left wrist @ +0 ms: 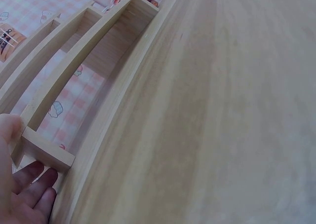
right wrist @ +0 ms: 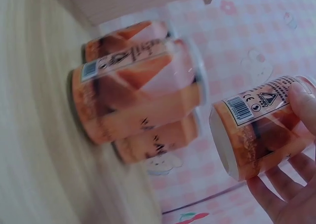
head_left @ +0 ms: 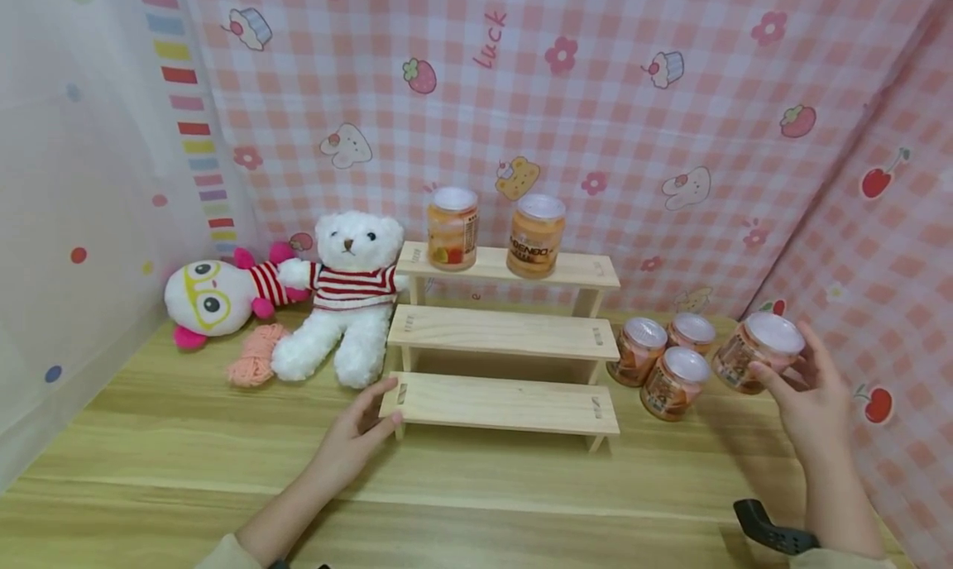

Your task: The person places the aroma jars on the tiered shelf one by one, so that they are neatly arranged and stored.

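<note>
My right hand (head_left: 819, 399) grips a jar (head_left: 752, 354) with a clear lid and orange-brown label, thumb on one side and fingers on the other. In the right wrist view that jar (right wrist: 264, 128) is off the table, its pale base showing. Several similar jars (head_left: 673, 384) stand grouped just left of it. My left hand (head_left: 350, 437) holds the left end of the lowest tier of a three-step wooden shelf (head_left: 499, 404). The left wrist view has its fingers (left wrist: 42, 189) by the shelf's leg. Two jars (head_left: 452, 230) stand on the top tier.
Left of the shelf sit a white teddy bear (head_left: 350, 296) in a striped top, a pink and white plush toy (head_left: 212, 300) and a peach yarn bundle (head_left: 256, 356). A pink checked cloth (head_left: 476, 122) hangs behind the wooden table (head_left: 476, 503).
</note>
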Motion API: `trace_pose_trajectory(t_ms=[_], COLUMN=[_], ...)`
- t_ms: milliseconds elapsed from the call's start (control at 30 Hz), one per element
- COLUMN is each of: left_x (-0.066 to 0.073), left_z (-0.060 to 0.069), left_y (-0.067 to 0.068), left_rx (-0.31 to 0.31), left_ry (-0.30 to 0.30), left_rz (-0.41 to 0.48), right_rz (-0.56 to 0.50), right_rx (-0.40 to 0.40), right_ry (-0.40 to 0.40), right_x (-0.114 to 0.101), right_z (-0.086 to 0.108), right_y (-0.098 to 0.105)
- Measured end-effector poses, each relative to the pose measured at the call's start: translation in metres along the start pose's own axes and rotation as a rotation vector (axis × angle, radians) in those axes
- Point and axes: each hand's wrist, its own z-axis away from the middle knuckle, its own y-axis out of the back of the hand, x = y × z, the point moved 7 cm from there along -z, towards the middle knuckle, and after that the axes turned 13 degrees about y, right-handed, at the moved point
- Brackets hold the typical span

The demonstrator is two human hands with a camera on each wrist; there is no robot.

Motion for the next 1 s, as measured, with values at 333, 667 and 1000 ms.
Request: trace_pose_trajectory(t_ms=[333, 667, 1000], left_x=[0.001, 0.000, 0.000], left_z=[0.000, 0.001, 0.001], left_y=[0.000, 0.000, 0.000], left_rx=[0.000, 0.006, 0.006], left_ry=[-0.019, -0.002, -0.014], left_rz=[-0.008, -0.007, -0.007], right_rz=[-0.074, -0.185, -0.387], right_rx=[0.021, 0.001, -0.070], right_ry=[0.050, 0.067, 0.145], right_x=[-0.035, -0.064, -0.098], right_z=[0.001, 0.010, 0.018], right_y=[-0.008, -0.029, -0.059])
